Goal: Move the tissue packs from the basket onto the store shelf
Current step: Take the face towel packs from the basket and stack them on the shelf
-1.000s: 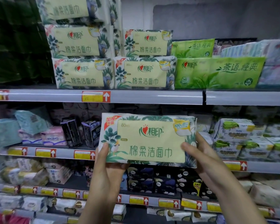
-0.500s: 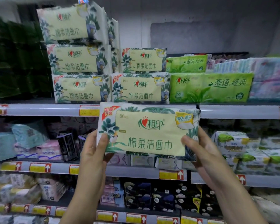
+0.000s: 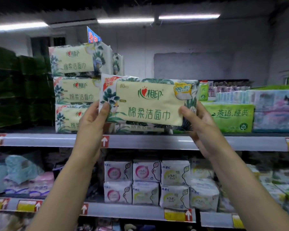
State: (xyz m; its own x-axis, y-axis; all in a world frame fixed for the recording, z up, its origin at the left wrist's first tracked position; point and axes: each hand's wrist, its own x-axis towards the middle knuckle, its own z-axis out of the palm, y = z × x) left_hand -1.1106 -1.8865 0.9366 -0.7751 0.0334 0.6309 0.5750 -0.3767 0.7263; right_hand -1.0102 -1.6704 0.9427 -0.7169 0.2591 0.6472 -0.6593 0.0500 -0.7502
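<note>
At the top shelf [image 3: 157, 141] level, tissue pack [image 3: 148, 101] between both hands, left hand [image 3: 92, 124] gripping its left end, right hand [image 3: 202, 129] gripping its right end, thumbs on front

dim | ceiling tube lights [image 3: 125, 20] glare | edges blurred, bent

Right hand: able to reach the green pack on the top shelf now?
Probably not yet: the right hand grips the tissue pack. The green pack itself sits unblocked just to its right.
</note>
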